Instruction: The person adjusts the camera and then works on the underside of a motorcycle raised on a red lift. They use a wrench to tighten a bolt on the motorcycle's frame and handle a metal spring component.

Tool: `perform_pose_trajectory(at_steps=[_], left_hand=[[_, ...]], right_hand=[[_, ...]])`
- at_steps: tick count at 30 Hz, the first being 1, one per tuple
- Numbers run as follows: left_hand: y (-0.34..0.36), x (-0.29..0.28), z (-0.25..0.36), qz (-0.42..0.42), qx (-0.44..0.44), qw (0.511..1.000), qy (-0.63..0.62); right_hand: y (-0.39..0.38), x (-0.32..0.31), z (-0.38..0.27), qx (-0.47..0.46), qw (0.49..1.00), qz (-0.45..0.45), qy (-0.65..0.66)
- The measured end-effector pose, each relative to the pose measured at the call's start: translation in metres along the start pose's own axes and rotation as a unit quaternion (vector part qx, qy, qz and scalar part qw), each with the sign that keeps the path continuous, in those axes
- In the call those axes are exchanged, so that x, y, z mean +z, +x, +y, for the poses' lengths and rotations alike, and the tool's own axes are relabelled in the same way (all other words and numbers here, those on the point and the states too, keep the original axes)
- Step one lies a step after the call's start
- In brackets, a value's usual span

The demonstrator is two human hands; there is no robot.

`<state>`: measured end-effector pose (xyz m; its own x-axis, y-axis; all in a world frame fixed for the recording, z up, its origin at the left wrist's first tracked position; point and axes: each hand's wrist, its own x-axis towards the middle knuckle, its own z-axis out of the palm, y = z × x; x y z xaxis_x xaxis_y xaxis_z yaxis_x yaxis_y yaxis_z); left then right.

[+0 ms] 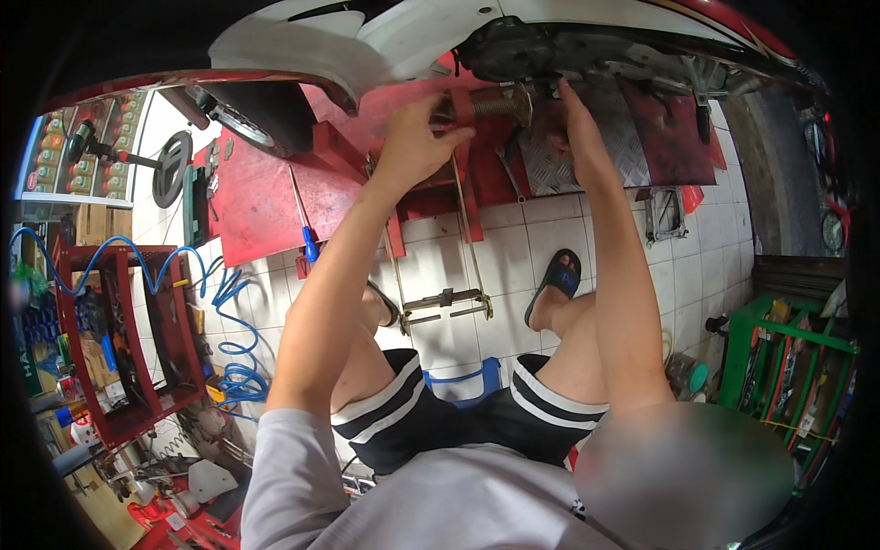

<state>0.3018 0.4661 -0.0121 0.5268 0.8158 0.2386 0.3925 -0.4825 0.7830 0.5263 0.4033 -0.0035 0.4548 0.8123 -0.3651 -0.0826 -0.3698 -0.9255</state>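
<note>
My left hand curls around the near-left end of a thick threaded screw, which passes through a red upright bracket; its thumb juts out beside the bracket. A round metal disc sits at the screw's other end. My right hand is held up on the right of the disc with straight fingers, their tips close under the motorbike's engine. Whether they touch it I cannot tell. Between my hands a wrench lies on the red platform.
The motorbike's wheel stands at the left. A blue-handled screwdriver rests on the platform edge. Metal rods with a crossbar extend between my feet. A coiled blue hose and red rack are left; a green tool rack is right.
</note>
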Motion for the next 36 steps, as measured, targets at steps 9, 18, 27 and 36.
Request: perform_pose_trajectory(at_steps=[9,18,27,36], left_hand=[[0.004,0.008,-0.014,0.040,0.048,0.997,-0.054],[0.002,0.006,-0.005,0.048,0.040,0.998,-0.028],[0.004,0.005,-0.008,0.010,0.014,1.000,0.018],[0.003,0.004,-0.004,0.006,0.018,1.000,0.010]], right_hand=[[0.011,-0.004,0.011,-0.037,0.999,0.004,0.001],[0.003,-0.006,0.003,-0.040,0.999,-0.020,0.014],[0.012,-0.006,0.005,-0.057,0.998,-0.003,-0.004],[0.007,-0.003,0.001,-0.065,0.996,-0.037,-0.042]])
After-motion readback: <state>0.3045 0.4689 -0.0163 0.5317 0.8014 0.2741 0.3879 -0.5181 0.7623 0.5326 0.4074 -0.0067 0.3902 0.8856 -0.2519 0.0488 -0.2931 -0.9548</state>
